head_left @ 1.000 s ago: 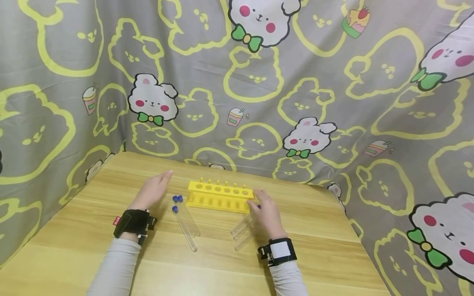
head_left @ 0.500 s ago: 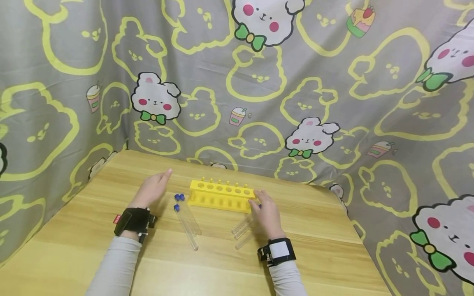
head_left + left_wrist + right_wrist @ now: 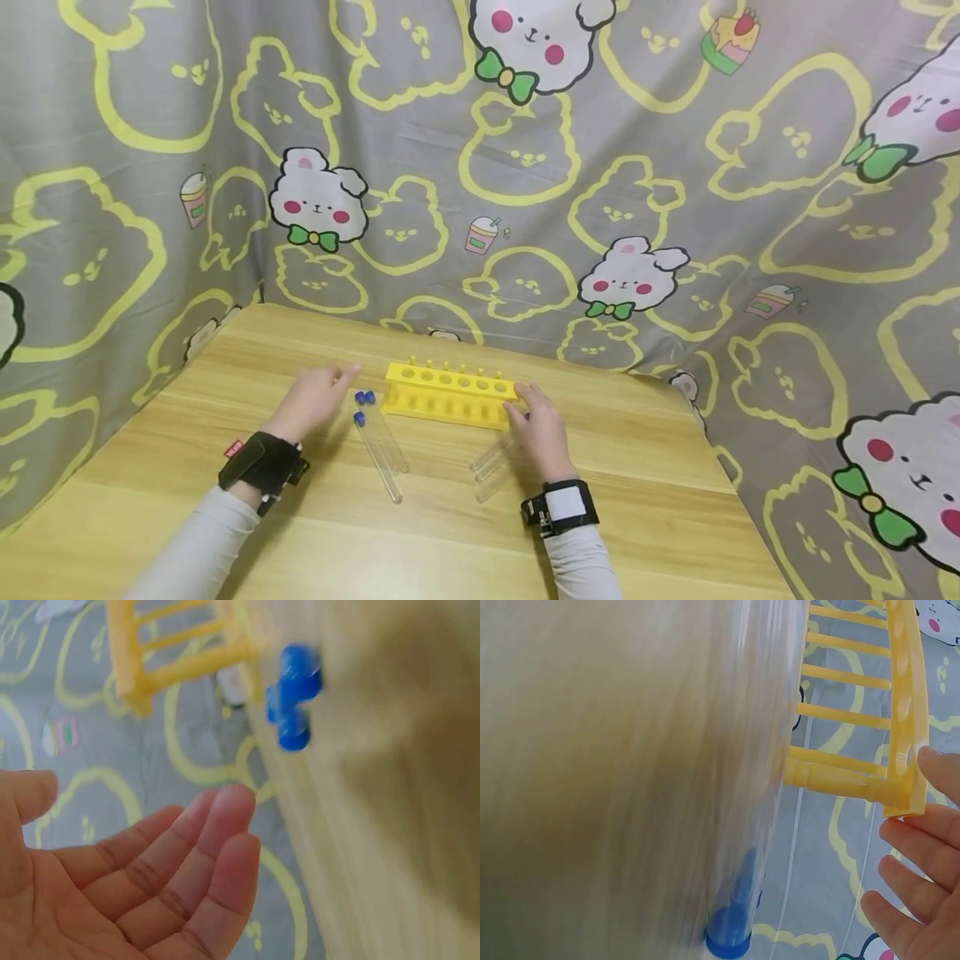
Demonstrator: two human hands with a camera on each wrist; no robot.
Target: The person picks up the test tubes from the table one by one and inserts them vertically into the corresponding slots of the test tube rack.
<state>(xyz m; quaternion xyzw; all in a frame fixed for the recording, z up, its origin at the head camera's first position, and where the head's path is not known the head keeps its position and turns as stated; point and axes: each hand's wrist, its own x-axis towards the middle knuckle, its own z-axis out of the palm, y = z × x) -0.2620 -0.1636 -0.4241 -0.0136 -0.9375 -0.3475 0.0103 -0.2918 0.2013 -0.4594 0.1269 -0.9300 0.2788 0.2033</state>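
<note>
Left hand (image 3: 311,402): grip relaxed, holding nothing, beside blue-capped tubes (image 3: 378,442), lower centre.
Right hand (image 3: 542,433): fingers straight, touching yellow rack (image 3: 448,394) end, over clear tubes (image 3: 491,462).
Tabletop (image 3: 637,500): carries all.

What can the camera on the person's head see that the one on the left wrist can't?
Only the head view shows the right hand by the yellow rack's end, the clear tubes' full lengths and the wooden table. Only the left wrist view shows the left hand's open palm with nothing in its grip. Both show the rack, the blue caps and the patterned cloth.
</note>
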